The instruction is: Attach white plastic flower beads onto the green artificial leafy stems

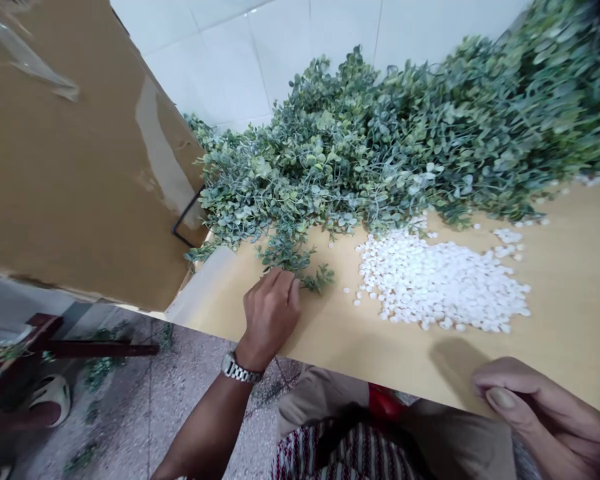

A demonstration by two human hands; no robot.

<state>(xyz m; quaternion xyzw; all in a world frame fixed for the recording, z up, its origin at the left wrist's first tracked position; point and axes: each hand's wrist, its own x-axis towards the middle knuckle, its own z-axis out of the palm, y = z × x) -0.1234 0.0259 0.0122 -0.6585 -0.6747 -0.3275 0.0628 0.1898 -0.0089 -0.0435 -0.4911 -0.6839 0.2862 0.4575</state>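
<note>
Two hands work the table (570,267). Left hand (270,313) pinches a sprig (316,277) at the foliage pile's (380,147) 7 o'clock edge, within easy reach; right hand (540,407), fingers curled together and holding nothing visible, rests at 5 o'clock of the white pellets (445,283).

The small green sprig (314,275) with many little round leaves lies flat on the wooden table, at the front edge of the big leaf heap, touching the fingertips of the left hand (270,313)

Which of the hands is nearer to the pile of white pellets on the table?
Right. The right hand is at the table edge just below the white pellets; the left hand is farther left, on a green sprig.
</note>
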